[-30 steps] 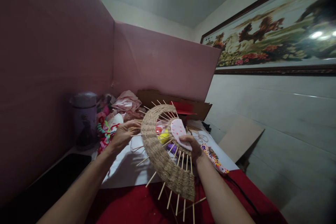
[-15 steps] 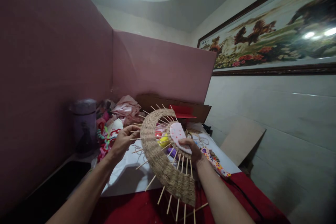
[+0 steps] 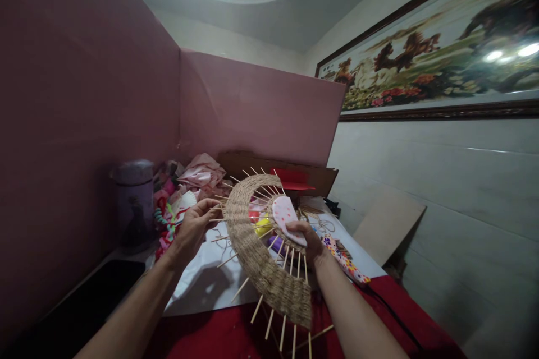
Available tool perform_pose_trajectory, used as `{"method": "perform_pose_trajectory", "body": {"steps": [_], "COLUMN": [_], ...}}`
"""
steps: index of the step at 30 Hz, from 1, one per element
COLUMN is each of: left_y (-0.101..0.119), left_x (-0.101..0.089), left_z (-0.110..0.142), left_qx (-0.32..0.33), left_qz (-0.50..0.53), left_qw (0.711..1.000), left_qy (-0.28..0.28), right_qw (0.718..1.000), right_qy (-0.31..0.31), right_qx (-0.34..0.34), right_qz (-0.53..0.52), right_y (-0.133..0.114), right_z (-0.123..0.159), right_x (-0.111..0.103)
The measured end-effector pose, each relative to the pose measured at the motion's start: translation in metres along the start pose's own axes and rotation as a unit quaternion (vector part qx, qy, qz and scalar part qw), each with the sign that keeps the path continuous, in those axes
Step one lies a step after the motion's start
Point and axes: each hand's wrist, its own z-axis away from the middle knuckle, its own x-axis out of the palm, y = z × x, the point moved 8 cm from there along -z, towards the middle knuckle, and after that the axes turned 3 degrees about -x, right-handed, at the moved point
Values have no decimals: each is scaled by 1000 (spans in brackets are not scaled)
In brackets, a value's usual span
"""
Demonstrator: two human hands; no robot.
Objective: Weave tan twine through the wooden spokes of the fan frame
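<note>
A half-round woven twine fan [image 3: 248, 235] on thin wooden sticks is held up in front of me. Sticks jut out past its curved band and show bare between the band and the small inner hub. My right hand [image 3: 309, 241] grips that hub, its thumb over a white patch with pink dots [image 3: 284, 214]. At the band's left edge, my left hand [image 3: 201, 219] is pinched closed beside the stick tips; whatever lies between its fingertips, perhaps twine, is too small to make out. Yellow and purple items [image 3: 263, 226] show through the gap behind the sticks.
A purple lidded container [image 3: 133, 202] stands at left, near crumpled pink cloth [image 3: 202, 171] and colourful trinkets. White sheeting [image 3: 189, 297] and red cloth [image 3: 202, 336] cover the table. A flowered strip [image 3: 345, 261] lies at right. Pink panels [image 3: 256, 106] and cardboard [image 3: 330, 178] stand behind.
My left hand has shifted slightly, its fingers still pinched at the fan's left edge. The fan's lower end has moved a touch left. My right hand keeps its grip.
</note>
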Motion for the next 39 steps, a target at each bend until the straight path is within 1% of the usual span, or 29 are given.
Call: {"method": "perform_pose_trajectory", "body": {"steps": [3, 7, 9, 14, 19, 21, 26, 28, 31, 32, 33, 34, 35, 37, 39], "left_y": [2, -1, -3, -2, 0, 2, 4, 6, 9, 9, 8, 6, 3, -4, -11], "left_x": [-1, 0, 2, 6, 10, 10, 5, -1, -16, -20, -21, -20, -16, 0, 17], "left_z": [1, 1, 0, -3, -2, -1, -1, -1, -2, -2, -2, -3, -3, -2, 4], "left_qx": [5, -5, -6, 30, 34, 36, 32, 46, 79, 82, 79, 69, 51, -1, -52], "left_qz": [10, 9, -2, -43, -61, -64, -83, -99, -121, -119, -109, -93, -75, -46, -31], "left_qw": [1000, 1000, 1000, 997, 994, 995, 996, 993, 983, 981, 982, 987, 992, 999, 994], "left_qy": [6, 1, -12, -56, -86, -72, 6, 40, 110, 126, 130, 115, 85, -3, -93], "right_qw": [1000, 1000, 1000, 1000, 999, 999, 998, 997, 996, 996, 995, 995, 995, 993, 992], "right_qy": [4, 9, 13, 20, 39, 47, 62, 69, 80, 83, 84, 85, 86, 89, 92], "right_qx": [0, 3, 3, 8, -1, -4, -19, -28, -36, -38, -41, -46, -53, -70, -80], "right_qz": [-2, -3, -4, -9, -17, -21, -25, -25, -26, -25, -24, -23, -21, -19, -16], "right_y": [0, 1, 1, 0, -3, -4, -6, -8, -10, -10, -11, -11, -12, -15, -17], "right_z": [0, -1, -1, 0, 0, -1, 0, 1, 1, 0, 0, 0, -1, -1, -1], "right_x": [-1, -3, -4, -1, -3, -4, -3, -4, -7, -8, -8, -8, -9, -9, -11]}}
